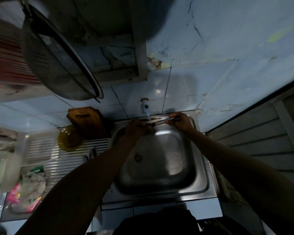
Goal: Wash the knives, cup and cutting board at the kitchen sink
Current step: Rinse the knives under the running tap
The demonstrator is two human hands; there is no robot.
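Both my hands are at the far rim of the steel sink [159,189], under the white tap [145,107]. My right hand [180,122] grips the dark handles of the knives [159,122], whose thin blades point left under the running water. My left hand [136,127] is curled on the blade ends below the spout. A brown wooden cutting board [88,121] leans against the tiled wall left of the sink. An amber glass bowl [69,139] stands in front of the board. I cannot make out a cup.
The ribbed drainboard [66,160] lies left of the sink, with plastic bags [29,192] at its near end. A large mesh strainer [58,60] hangs overhead at the left. A slatted wall [261,141] closes the right side.
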